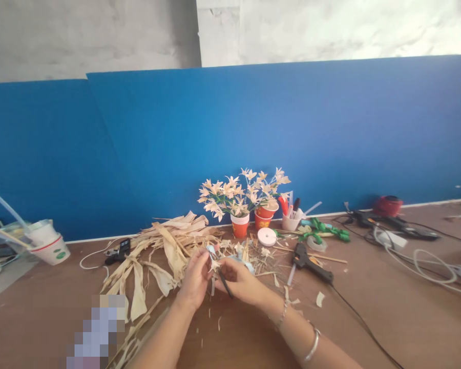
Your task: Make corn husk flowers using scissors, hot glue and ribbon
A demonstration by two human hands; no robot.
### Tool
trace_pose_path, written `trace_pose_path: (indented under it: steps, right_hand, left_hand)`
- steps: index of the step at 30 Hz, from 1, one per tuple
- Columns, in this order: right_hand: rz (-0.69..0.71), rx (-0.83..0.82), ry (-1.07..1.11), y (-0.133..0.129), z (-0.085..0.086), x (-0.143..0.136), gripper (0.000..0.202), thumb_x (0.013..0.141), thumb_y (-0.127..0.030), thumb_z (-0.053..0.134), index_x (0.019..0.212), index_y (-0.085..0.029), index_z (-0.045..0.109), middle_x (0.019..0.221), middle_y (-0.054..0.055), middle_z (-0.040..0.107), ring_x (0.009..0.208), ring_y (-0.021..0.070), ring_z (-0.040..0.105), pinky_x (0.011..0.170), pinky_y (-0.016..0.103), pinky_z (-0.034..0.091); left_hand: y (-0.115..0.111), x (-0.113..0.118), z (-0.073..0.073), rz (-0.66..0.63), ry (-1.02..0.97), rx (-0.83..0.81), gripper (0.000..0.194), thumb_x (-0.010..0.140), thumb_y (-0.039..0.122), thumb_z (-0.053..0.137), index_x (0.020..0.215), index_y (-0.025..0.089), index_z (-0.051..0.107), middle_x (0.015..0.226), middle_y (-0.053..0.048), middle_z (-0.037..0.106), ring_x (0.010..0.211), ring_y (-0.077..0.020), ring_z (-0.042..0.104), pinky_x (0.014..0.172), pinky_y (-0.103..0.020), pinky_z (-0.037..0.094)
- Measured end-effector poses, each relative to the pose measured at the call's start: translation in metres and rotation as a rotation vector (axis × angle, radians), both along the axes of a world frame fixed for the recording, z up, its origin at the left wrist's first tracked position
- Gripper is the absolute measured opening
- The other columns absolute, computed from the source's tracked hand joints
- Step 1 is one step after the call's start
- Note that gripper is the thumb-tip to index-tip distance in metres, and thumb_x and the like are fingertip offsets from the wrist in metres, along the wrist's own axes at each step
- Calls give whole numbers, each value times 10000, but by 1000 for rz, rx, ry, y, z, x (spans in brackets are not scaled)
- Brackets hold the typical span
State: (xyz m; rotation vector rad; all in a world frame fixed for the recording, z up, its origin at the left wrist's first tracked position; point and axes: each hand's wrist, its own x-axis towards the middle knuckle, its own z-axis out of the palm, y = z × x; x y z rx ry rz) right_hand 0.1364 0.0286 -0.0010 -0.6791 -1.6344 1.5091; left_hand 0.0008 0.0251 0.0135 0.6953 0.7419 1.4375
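Over the middle of the table my two hands meet, close together. Fingertips of my left hand point(195, 277) are pinched at a small pale flower point(215, 265) that looks made of dried husk. My right hand point(240, 279) is closed beside it, with a slim dark tool point(225, 284) slanting down from its fingers; its exact kind is not clear. Dried corn husks point(172, 243) are heaped by my left hand. Just beyond my hands lie small husk scraps point(259, 259). Finished-looking pale flowers point(230, 189) stand in a red paper cup point(240, 225) behind them.
A black glue gun point(311, 264) with a trailing cord lies right of my hands. Near it are a white tape roll point(267, 237), green ribbon point(325, 229) and a cup of tools point(291, 221). Cables point(418, 261) spread at right. White cups point(51, 248) stand left; a blue panel point(253, 128) rises behind.
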Motion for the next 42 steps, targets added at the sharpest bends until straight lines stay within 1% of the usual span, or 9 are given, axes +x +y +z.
trace_pose_path:
  steps: [4, 11, 14, 19, 24, 28, 32, 38, 42]
  right_hand:
    - [-42, -43, 28, -1, 2, -1, 392, 655, -298, 712, 914, -195, 436, 654, -69, 445, 582, 75, 390, 544, 208, 333]
    - [-63, -41, 28, -1, 1, -2, 361, 679, -310, 687, 893, -198, 418, 684, -62, 434, 591, 74, 380, 541, 203, 318]
    - [-103, 46, -21, -1, -2, -2, 312, 707, -264, 647, 907, -206, 415, 686, -63, 423, 590, 77, 376, 544, 203, 322]
    - [-247, 268, -193, -4, -3, -3, 261, 718, -171, 583, 933, -207, 439, 679, -62, 431, 593, 84, 383, 561, 208, 330]
    - [-318, 370, -280, -7, -1, -3, 218, 722, -153, 545, 912, -205, 452, 640, -66, 403, 568, 86, 372, 529, 201, 312]
    - [-322, 403, -298, -7, -1, -2, 217, 728, -179, 554, 917, -203, 451, 618, -71, 379, 549, 86, 354, 510, 200, 296]
    - [-322, 419, -303, -7, -2, 0, 194, 747, -211, 556, 913, -205, 454, 619, -67, 388, 554, 89, 355, 516, 201, 293]
    - [-302, 411, -303, -8, -1, 1, 187, 768, -258, 562, 914, -204, 458, 596, -70, 399, 536, 86, 359, 509, 202, 284]
    - [-283, 369, -258, -9, 0, 0, 202, 769, -279, 561, 929, -203, 462, 593, -69, 390, 533, 87, 357, 500, 201, 285]
  left_hand:
    - [4, 1, -2, 10, -44, 82, 111, 702, 229, 657, 747, 161, 581, 730, 2, 612, 692, -120, 562, 689, -234, 423]
    - [3, 2, -5, 10, -77, 77, 97, 693, 198, 669, 720, 158, 586, 699, -1, 603, 700, -125, 561, 709, -243, 425]
    - [4, 2, -7, 5, -88, 61, 102, 692, 196, 674, 727, 158, 586, 698, -1, 607, 694, -124, 565, 699, -240, 427]
    - [4, 2, -7, -51, -114, 50, 101, 708, 198, 665, 723, 165, 571, 702, -6, 624, 683, -132, 580, 678, -247, 435]
    - [2, 2, -5, -72, -117, 49, 94, 721, 209, 656, 756, 167, 579, 713, -9, 637, 677, -138, 594, 670, -250, 441]
    - [0, 2, -3, -88, -104, 46, 95, 713, 211, 664, 742, 170, 582, 722, -9, 651, 672, -142, 604, 676, -254, 442]
    - [0, 2, 0, -91, -95, 50, 101, 711, 216, 668, 762, 167, 596, 734, -13, 659, 657, -137, 602, 662, -250, 444]
    - [0, 1, 1, -99, -111, 37, 114, 698, 210, 679, 760, 160, 598, 735, -12, 651, 668, -144, 602, 667, -256, 450]
    - [-1, 1, 1, -110, -100, 31, 115, 700, 206, 674, 780, 163, 605, 745, -16, 653, 681, -150, 603, 668, -261, 452]
